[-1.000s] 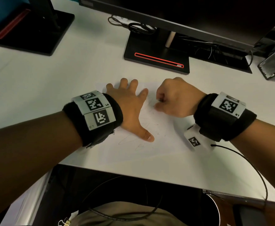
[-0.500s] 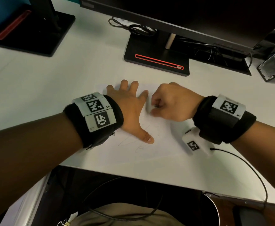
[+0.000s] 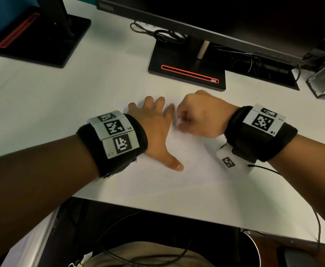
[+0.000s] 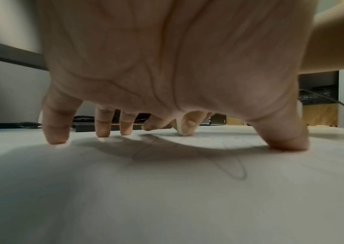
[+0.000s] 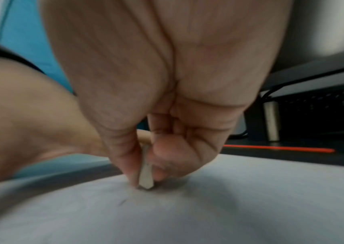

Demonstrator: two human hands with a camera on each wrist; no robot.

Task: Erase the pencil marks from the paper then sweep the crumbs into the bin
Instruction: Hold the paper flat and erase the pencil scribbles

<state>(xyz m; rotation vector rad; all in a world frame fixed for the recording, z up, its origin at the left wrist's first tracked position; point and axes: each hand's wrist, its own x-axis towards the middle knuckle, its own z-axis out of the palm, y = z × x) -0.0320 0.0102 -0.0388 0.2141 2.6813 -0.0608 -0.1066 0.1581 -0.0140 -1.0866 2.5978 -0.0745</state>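
Observation:
A white sheet of paper point(image 3: 200, 170) lies on the white desk, with faint pencil loops point(image 3: 157, 170) near its front and small dark crumbs point(image 3: 186, 151) scattered on it. My left hand point(image 3: 154, 130) lies spread flat on the sheet, fingertips point(image 4: 57, 137) and thumb pressing it down. My right hand point(image 3: 202, 116) pinches a small white eraser point(image 5: 145, 178) between thumb and fingers, its tip touching the paper right beside my left index finger. The eraser point(image 4: 180, 130) also shows past my left palm. A pencil loop point(image 4: 235, 166) runs under that palm.
A black monitor base point(image 3: 186, 68) with a red stripe stands just behind the paper, another point(image 3: 38, 39) at the far left. Cables point(image 3: 163, 35) lie behind. A round bin rim point(image 3: 254, 245) shows below the desk's front edge at the right.
My right hand has slid the eraser leftward across the paper, close to my left index finger. My left hand has stayed pressed flat on the sheet.

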